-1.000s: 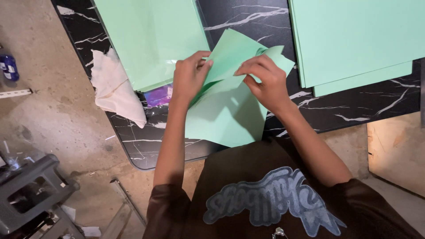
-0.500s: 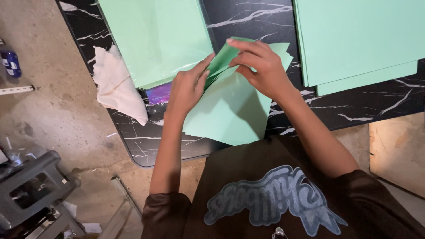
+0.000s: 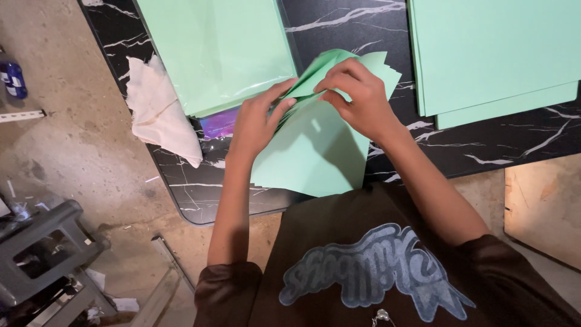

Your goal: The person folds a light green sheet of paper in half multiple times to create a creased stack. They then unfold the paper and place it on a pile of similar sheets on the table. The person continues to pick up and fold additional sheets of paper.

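- Since half a second ago, my right hand had drawn back from the far edge of the green paper sheet and pinched its raised fold; the flap stood steeper, so the crease seemed nearly set.
- My left hand gripped the same fold from the other side.
- The sheet lay on the black marble-patterned table, between two green paper stacks.
- Left of the sheet sat a white cloth; beyond the table, a concrete floor and a grey stool.
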